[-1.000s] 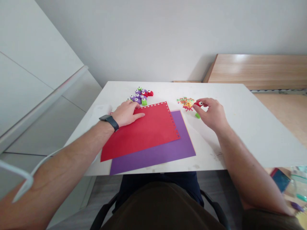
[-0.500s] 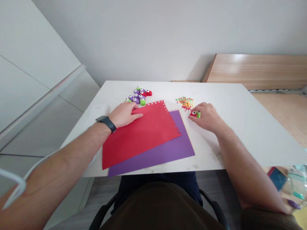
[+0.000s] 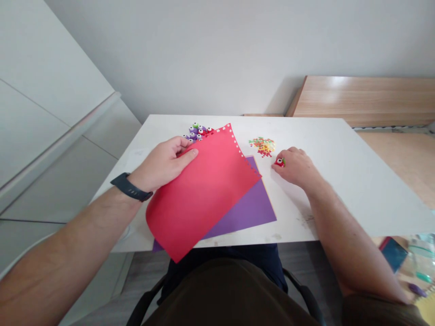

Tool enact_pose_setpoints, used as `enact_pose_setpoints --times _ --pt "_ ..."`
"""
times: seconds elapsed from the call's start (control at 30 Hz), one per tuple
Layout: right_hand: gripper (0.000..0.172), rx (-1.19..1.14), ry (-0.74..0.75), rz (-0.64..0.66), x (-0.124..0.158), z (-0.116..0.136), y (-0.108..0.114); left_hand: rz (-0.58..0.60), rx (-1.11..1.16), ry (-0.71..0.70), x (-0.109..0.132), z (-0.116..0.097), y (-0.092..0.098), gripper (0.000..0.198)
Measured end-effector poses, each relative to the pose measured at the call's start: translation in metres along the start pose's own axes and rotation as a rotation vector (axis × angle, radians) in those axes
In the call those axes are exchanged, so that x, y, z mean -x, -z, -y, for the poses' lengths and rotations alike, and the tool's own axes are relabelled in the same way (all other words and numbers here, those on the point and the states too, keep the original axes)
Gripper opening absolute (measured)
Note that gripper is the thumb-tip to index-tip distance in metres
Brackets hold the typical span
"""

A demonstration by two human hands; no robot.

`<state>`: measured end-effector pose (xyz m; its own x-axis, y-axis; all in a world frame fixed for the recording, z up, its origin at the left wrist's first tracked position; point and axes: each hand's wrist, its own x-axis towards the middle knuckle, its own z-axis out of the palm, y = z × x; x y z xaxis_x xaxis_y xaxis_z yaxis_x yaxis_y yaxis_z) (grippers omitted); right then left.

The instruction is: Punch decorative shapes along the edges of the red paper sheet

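My left hand (image 3: 163,164) is shut on the edge of a red paper sheet (image 3: 200,199), which is lifted and curved off the table. Holes are punched along its far edge. A purple paper sheet (image 3: 243,210) lies flat beneath it. The raised red sheet partly hides a cluster of small purple, green and red craft punches (image 3: 196,132). My right hand (image 3: 295,170) rests on the white table, its fingers around a small red craft punch (image 3: 279,162). Just beyond it lies a pile of tiny multicoloured paper cutouts (image 3: 263,146).
The white table (image 3: 343,194) has a white cabinet (image 3: 50,136) to its left and a wooden board (image 3: 360,97) behind on the right. A blue object (image 3: 393,254) and clear plastic (image 3: 419,258) sit low at the right, beyond the table's edge.
My left hand has raised and turned the red sheet, lifting it off the purple sheet and over the punches. My right hand has closed further over the red punch.
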<state>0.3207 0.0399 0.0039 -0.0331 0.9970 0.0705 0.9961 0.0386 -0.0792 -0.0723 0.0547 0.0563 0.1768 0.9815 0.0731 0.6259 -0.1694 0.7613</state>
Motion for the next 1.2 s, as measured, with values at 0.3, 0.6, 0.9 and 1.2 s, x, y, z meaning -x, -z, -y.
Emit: enact_pose_setpoints --times 0.3,0.6,0.9,1.2 --pt "0.037 0.038 -0.066 -0.056 0.006 0.004 -0.002 0.067 0.512 0.385 0.044 0.012 -0.015 0.047" --pt "0.039 -0.108 0.123 -0.325 0.008 0.015 -0.003 0.097 0.060 0.330 0.056 0.030 -0.006 0.057" --pt "0.047 -0.292 0.578 -0.139 0.023 0.054 -0.005 -0.057 -0.645 0.015 0.027 0.014 -0.012 0.044" --pt "0.054 -0.295 0.651 -0.041 0.023 0.047 -0.008 -0.217 -0.653 -0.099 -0.039 0.020 -0.037 0.038"
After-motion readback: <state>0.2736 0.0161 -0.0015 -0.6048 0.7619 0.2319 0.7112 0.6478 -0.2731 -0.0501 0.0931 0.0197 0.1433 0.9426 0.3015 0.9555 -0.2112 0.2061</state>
